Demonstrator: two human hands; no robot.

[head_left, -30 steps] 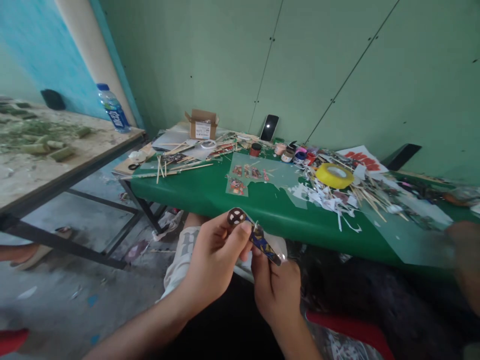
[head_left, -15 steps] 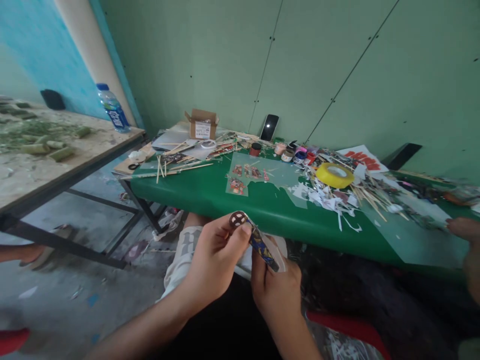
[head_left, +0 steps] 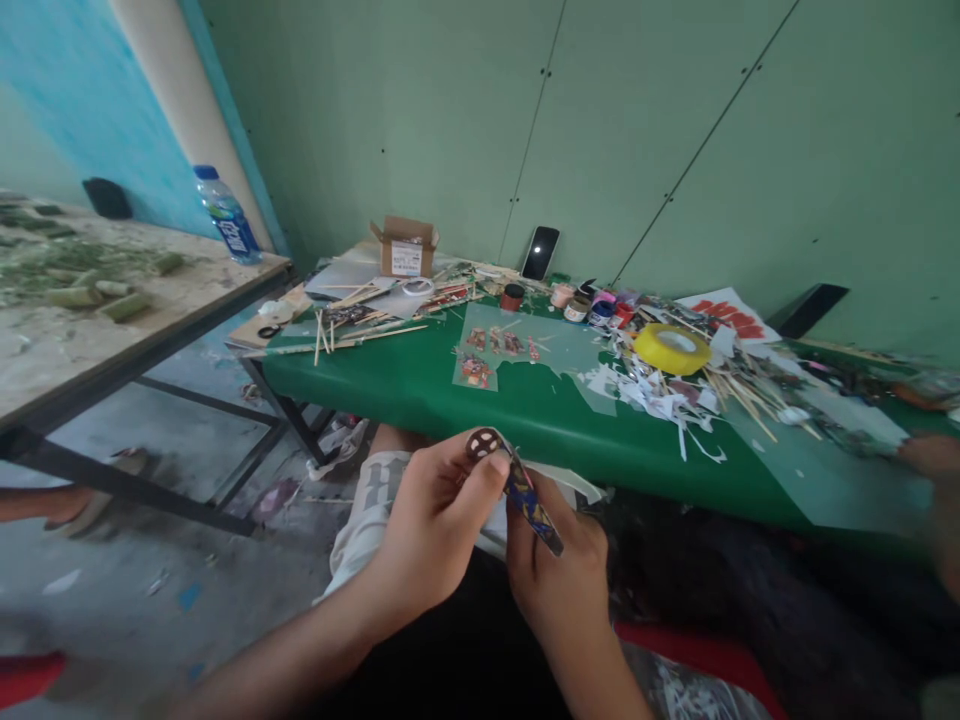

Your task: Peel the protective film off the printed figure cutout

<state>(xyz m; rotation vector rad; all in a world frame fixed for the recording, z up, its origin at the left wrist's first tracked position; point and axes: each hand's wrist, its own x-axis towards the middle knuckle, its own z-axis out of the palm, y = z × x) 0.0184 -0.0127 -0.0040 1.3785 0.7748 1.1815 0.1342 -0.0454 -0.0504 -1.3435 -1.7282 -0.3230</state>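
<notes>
Close above my lap, my left hand (head_left: 439,525) pinches a narrow printed cutout (head_left: 532,510) between thumb and fingers. It has a rounded brown end with white spots and a dark length patterned in blue and gold. My right hand (head_left: 559,565) is closed just behind and below the cutout's lower part; what its fingers grip is hidden. A pale translucent strip (head_left: 574,480) sticks out to the right above my right hand. Beyond my hands, small printed pieces (head_left: 491,345) lie on a clear sheet on the green table (head_left: 375,385).
Yellow tape roll (head_left: 671,348), white paper scraps (head_left: 652,395), thin sticks (head_left: 750,405) and paint jars (head_left: 576,308) crowd the table's right side. A small carton (head_left: 406,247) and a phone (head_left: 540,252) stand at the back. Another person's blurred hand (head_left: 930,455) is at far right.
The pale strip lay along the cutout's right edge; now it points out to the right, away from it. Both my hands have shifted slightly right. The other person's hand has moved a little.
</notes>
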